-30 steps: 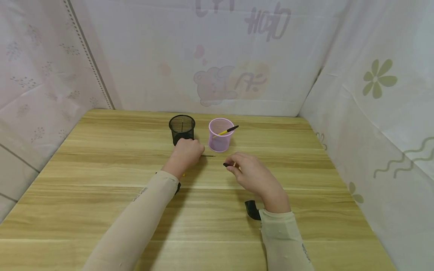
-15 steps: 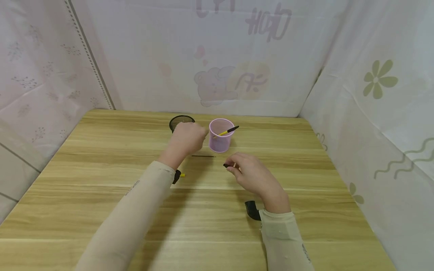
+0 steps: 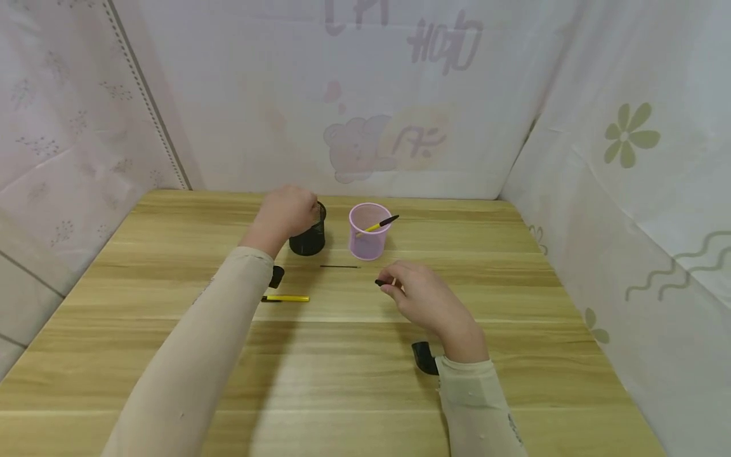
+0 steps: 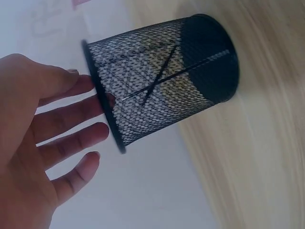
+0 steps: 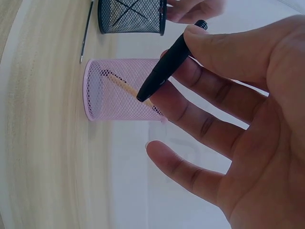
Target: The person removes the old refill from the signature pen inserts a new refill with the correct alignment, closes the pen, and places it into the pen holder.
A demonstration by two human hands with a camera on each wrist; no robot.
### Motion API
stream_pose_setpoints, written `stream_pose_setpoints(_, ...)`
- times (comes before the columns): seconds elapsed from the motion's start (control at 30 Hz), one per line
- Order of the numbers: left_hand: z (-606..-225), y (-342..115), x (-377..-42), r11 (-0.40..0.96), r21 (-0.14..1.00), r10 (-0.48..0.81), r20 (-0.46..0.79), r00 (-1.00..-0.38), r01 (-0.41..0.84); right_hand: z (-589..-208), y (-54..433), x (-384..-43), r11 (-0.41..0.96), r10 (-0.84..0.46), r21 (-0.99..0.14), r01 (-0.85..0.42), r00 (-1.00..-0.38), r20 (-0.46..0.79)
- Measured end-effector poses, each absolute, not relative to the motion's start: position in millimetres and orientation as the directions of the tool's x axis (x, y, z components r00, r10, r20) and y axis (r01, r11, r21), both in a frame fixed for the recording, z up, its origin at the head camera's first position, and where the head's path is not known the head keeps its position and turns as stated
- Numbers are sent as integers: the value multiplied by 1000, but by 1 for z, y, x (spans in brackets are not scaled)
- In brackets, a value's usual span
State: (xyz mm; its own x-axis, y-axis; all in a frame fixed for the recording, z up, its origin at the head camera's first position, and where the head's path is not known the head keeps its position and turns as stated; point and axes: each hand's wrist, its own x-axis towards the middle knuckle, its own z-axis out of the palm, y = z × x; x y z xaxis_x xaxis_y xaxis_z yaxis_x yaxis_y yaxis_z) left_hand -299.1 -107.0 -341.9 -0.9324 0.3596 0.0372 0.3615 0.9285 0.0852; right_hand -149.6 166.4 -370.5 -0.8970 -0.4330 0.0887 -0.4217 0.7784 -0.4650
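My left hand [image 3: 285,212] is at the rim of a black mesh pen cup [image 3: 308,245], its fingers loosely extended. In the left wrist view, some fingertips reach past the rim, and two thin pen refills [image 4: 164,67] show crossed through the mesh. My right hand [image 3: 431,301] hovers over the table, pinching a short black pen tip section [image 5: 167,67] with a threaded end between thumb and index finger. Between the hands, a thin dark refill [image 3: 341,266] lies on the table. A yellow pen barrel [image 3: 291,298] with a black end lies partly hidden by the left sleeve.
A pink mesh pen cup [image 3: 367,246] stands right of the black one, with a yellow and black pen [image 3: 377,226] leaning in it. Dark camera pieces [image 3: 424,357] sit under both wrists. Patterned white curtains [image 3: 354,95] border the wooden table [image 3: 354,393].
My left hand has risen from near the table and moved up and left to the black cup's rim, uncovering the table refill and more of the yellow barrel. The right hand stays put.
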Motion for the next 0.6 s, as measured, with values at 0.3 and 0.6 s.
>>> stream_pose_setpoints(0.3, -355, -105, -304, 934, 41, 356, -30, -934, 355, -374, 164, -149, 777, -437, -456, -433, -894, 102)
stream_pose_setpoints(0.6, -352, -108, -306, 939, -7, 339, -123, -933, 343, -376, 163, -149, 788, -427, -454, -417, -900, 85)
